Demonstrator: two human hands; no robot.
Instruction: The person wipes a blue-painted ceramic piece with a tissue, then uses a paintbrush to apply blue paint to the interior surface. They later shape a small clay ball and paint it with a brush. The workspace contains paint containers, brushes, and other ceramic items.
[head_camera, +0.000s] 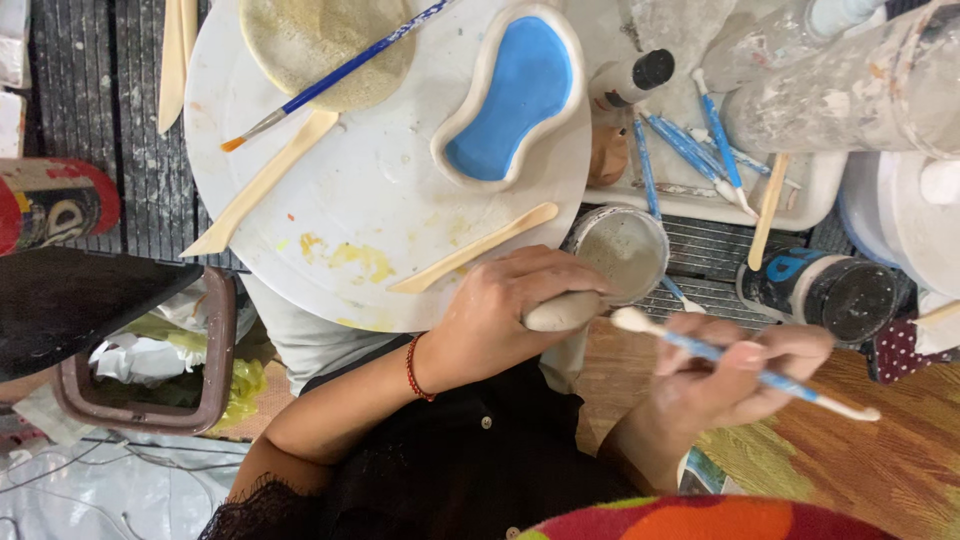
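We are holding a small unfired clay piece (563, 311) in our left hand (500, 310), fingers curled closed around it, just off the near edge of the round white board (390, 190) and beside the little cup of pale liquid (625, 250). Our right hand (730, 375) is pinching a blue-handled brush (745, 372) between fingers and thumb. The brush is lying almost level, its long axis running left to right, its white-loaded tip pointing left toward the clay piece, just short of it. We are judging the clay to be light but brittle and chalky, so we are cradling it by its body instead of squeezing any thin edge. The brush is light and stiff, best gripped mid-handle. On the board's far edge, a kidney-shaped dish with blue glaze (512, 95) is sitting beside wooden tools (475, 247).
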